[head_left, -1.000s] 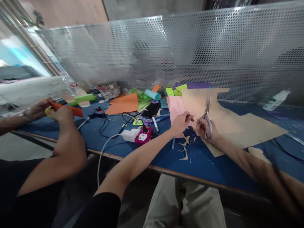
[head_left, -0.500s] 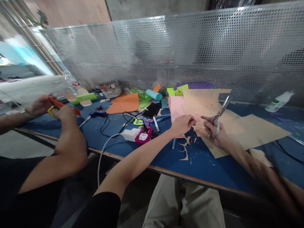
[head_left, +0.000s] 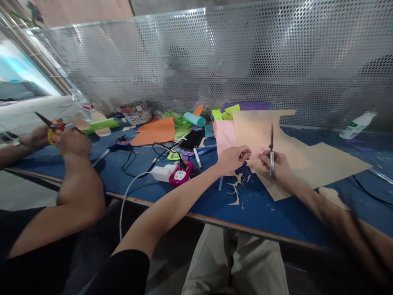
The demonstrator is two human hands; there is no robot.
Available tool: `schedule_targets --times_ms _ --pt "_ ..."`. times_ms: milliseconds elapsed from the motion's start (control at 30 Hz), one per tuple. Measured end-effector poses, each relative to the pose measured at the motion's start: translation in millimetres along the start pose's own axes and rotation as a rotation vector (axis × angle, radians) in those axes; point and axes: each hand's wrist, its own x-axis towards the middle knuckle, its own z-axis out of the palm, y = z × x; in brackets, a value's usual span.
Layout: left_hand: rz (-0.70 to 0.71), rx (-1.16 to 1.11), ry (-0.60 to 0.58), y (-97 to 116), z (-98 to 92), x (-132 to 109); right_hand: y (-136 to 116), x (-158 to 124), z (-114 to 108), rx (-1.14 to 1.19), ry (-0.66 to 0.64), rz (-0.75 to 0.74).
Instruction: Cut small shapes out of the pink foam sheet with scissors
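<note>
My right hand [head_left: 280, 167] is closed around the handles of metal scissors [head_left: 272, 152], whose blades point up and away. A small pink paper piece [head_left: 260, 151], blurred, shows at that hand's thumb and fingertips. To its left, my left hand [head_left: 233, 159] hovers with fingers loosely bent and a gap at the tips; nothing is visible in it. Behind it lies a pink paper sheet [head_left: 225, 135], curled at the top. Large tan paper sheets [head_left: 302, 162] spread under and beyond my right hand. Thin paper offcuts [head_left: 235, 193] are scattered on the blue table [head_left: 196, 205].
Left of my arm are a magenta power adapter [head_left: 181, 173] with cables, a white marker [head_left: 198, 158], a black phone [head_left: 192, 140] and orange paper [head_left: 156, 132]. A glue bottle [head_left: 358, 125] stands tilted at right. A co-worker's hand [head_left: 73, 141] works with yellow-handled scissors [head_left: 53, 133].
The small pink piece has passed from my left fingertips to beside my right fingers. My left hand has drawn back slightly, and my scissors have turned more upright. The co-worker's scissors have swung up.
</note>
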Motion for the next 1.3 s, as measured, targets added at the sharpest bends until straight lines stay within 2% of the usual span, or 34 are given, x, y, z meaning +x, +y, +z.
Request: schedule_targets --times_ms 133,267,400,533,700,767,900,1067,1167,1300 --pt "-0.017 -0.011 0.073 3 -4.8 -1 1 -6 8 0.133 0.032 0.072" --pt "-0.024 -0.1 0.09 5 -5.2 -2 0 -8 11 0.214 0.035 0.11" --pt "0.039 -0.301 0.117 8 7.4 -1 1 -6 11 0.226 0.046 0.123" --pt "0.059 -0.408 0.032 14 23.0 -2 0 -8 13 0.228 0.064 0.085" --pt "-0.003 -0.517 0.163 13 20.0 -2 -6 -12 14 0.22 0.045 0.064" --pt "0.001 -0.469 0.183 9 12.4 -2 -7 -11 12 0.224 0.05 0.055" --pt "0.044 -0.175 0.065 6 -2.2 -2 -8 -7 8 0.217 0.043 0.038" --pt "0.07 -0.024 0.042 14 -6.2 -2 -8 -4 3 0.124 0.04 -0.005" --pt "0.06 -0.183 0.086 15 0.4 -2 -6 -4 3 0.103 0.036 0.031" --pt "-0.001 -0.644 0.109 15 14.9 -1 -4 -6 6 0.147 -0.002 0.079"
